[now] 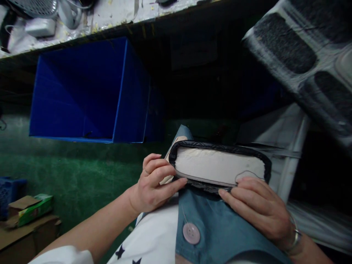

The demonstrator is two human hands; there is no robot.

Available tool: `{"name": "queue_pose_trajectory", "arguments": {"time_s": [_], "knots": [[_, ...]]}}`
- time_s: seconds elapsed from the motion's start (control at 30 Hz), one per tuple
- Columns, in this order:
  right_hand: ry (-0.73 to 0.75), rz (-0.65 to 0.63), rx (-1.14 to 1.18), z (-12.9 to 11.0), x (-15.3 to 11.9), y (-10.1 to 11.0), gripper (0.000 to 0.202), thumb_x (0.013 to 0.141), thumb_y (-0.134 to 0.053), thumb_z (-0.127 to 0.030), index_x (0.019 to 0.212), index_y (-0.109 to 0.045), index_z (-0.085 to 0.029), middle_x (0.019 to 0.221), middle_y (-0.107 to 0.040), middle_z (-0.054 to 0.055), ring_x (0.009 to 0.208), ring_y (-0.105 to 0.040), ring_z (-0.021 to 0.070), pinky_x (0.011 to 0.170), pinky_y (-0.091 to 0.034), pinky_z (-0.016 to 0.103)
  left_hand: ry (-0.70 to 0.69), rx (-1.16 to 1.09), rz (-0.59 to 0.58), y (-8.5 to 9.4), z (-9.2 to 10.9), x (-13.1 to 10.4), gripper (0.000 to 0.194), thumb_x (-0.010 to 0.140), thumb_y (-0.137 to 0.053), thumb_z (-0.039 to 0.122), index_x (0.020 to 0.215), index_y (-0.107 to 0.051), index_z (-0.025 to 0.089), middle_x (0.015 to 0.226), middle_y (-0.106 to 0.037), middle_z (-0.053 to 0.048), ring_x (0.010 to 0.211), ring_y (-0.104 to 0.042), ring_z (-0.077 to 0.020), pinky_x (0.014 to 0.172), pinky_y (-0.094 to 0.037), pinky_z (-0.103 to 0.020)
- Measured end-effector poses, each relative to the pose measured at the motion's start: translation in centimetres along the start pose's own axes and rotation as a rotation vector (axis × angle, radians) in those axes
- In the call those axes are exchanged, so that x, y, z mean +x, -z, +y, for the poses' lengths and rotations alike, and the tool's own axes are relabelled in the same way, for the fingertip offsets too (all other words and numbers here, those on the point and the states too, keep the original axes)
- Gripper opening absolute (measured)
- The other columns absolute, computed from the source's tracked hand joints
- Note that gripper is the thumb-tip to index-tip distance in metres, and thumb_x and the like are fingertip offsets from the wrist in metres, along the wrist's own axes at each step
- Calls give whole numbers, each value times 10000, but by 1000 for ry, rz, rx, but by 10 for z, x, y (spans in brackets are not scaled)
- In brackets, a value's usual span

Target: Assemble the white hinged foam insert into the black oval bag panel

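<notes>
An oblong black-covered pad (217, 164) lies across my lap, its off-white face turned up. The black cover (220, 146) looks like gathered leather and wraps round the rim. My left hand (156, 183) is closed on the left end, thumb along the near rim and fingers over the corner. At the near right, my right hand (255, 207) is closed on the rim, pinching the cover's edge. A thin dark cord (246, 172) runs along the near side of the white face and loops up by the right fingers. The pad's underside is hidden.
Ahead on the left, a blue bin (77, 91) lies with its opening toward me, under a cluttered worktable (115, 22). Wrapped dark padded pieces (286, 44) jut in from the upper right. Cardboard boxes (30, 231) stand at lower left on the green floor (90, 176).
</notes>
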State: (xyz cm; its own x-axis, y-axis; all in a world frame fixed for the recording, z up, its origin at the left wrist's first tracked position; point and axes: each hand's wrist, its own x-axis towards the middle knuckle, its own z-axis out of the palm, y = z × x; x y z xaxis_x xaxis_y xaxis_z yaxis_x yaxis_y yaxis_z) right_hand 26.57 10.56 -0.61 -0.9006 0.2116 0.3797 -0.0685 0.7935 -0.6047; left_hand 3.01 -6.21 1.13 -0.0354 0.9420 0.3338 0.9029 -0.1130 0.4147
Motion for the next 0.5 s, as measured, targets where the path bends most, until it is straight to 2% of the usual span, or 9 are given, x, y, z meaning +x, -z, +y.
{"name": "queue_pose_trajectory", "arguments": {"time_s": [0.13, 0.3, 0.5], "knots": [[-15, 8, -10, -2, 4, 0, 206, 861, -507, -62, 991, -664, -95, 782, -648, 67, 795, -541, 181, 773, -477, 394, -68, -65, -63, -5, 0, 7, 247, 750, -694, 144, 984, -690, 222, 913, -641, -37, 905, -530, -204, 889, -402, -467], [-72, 4, -6, -4, 8, 1, 172, 808, -576, -44, 942, -674, -90, 753, -634, 69, 776, -533, 182, 747, -475, 374, -75, -79, -149, -8, 6, 18, 161, 857, -569, 154, 974, -676, 181, 852, -673, -36, 850, -513, -191, 836, -372, -436], [-99, 33, -37, -6, 5, -3, 146, 801, -586, -57, 912, -676, -83, 752, -634, 75, 748, -520, 181, 758, -423, 388, -143, -82, -147, -13, 8, 19, 179, 905, -477, 158, 944, -651, 174, 895, -692, -28, 904, -536, -194, 867, -363, -421]]}}
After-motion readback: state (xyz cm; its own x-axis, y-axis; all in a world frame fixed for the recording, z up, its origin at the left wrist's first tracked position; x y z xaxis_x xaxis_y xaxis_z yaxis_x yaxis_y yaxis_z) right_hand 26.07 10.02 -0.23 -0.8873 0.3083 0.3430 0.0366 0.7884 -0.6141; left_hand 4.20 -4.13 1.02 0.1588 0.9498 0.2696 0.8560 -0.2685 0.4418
